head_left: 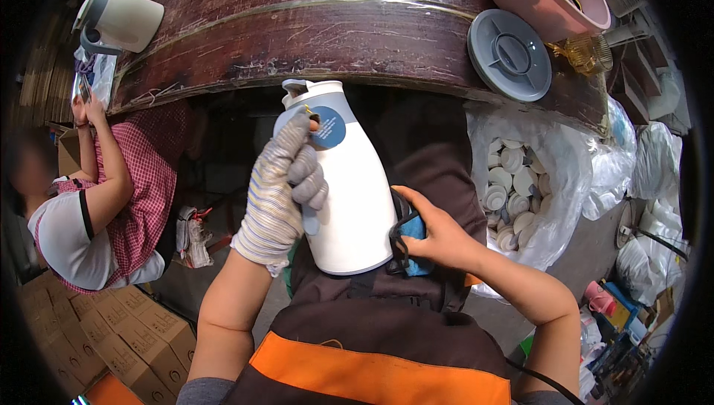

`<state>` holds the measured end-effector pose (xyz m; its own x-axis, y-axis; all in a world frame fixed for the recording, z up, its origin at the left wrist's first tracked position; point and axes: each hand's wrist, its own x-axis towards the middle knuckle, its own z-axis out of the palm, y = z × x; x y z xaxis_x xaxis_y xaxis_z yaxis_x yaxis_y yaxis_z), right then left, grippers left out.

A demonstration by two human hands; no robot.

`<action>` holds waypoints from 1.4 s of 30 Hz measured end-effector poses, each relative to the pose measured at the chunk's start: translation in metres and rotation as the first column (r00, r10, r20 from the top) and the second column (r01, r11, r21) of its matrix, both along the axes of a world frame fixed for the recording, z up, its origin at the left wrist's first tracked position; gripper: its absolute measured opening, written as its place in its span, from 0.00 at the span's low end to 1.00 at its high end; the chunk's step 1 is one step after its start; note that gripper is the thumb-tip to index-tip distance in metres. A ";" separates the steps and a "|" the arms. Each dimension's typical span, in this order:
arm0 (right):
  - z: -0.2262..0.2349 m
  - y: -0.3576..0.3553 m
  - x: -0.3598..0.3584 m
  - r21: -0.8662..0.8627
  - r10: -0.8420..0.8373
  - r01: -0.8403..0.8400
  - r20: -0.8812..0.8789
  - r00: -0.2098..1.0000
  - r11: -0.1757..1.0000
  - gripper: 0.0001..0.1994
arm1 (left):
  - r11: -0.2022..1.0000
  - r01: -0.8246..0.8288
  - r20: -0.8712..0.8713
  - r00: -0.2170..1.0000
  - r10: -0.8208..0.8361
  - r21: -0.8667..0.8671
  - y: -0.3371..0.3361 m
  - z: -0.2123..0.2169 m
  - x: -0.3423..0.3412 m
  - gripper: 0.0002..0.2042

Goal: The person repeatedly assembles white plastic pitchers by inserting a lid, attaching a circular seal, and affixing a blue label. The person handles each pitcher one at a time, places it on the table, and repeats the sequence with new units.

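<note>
A knitted glove with thin grey, blue and cream stripes is worn on the left hand (281, 189) — its cuff is rolled at the wrist. The right hand (439, 238) is left bare. A dark brown apron with an orange band is worn — grey sleeves show at the shoulders.

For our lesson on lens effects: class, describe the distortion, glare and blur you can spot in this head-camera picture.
Head view: fisheye bending curves the brown table edge and leaves black corners; soft glare runs down the white jug held by the gloved left hand, with the bare right hand at its base; a neighbouring person's face at the left rim is blurred; the centre is sharp and evenly lit.
</note>
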<state>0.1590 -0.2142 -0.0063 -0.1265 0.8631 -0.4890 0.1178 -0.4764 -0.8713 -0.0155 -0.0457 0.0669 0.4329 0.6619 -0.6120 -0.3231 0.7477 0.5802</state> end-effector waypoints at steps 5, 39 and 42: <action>0.001 -0.001 0.000 0.018 -0.043 0.045 -0.094 0.995 0.999 0.40 | 0.999 -0.025 0.104 0.994 0.028 -0.031 0.012 -0.009 -0.022 0.09; 0.011 -0.002 -0.025 0.040 0.027 -0.031 0.085 0.996 0.999 0.50 | 0.999 0.006 -0.075 0.997 -0.002 0.050 -0.014 0.003 -0.003 0.08; 0.012 -0.003 -0.019 0.042 0.032 -0.035 0.077 0.997 0.998 0.48 | 0.993 0.090 -0.054 0.995 -0.086 0.070 -0.013 0.003 -0.007 0.10</action>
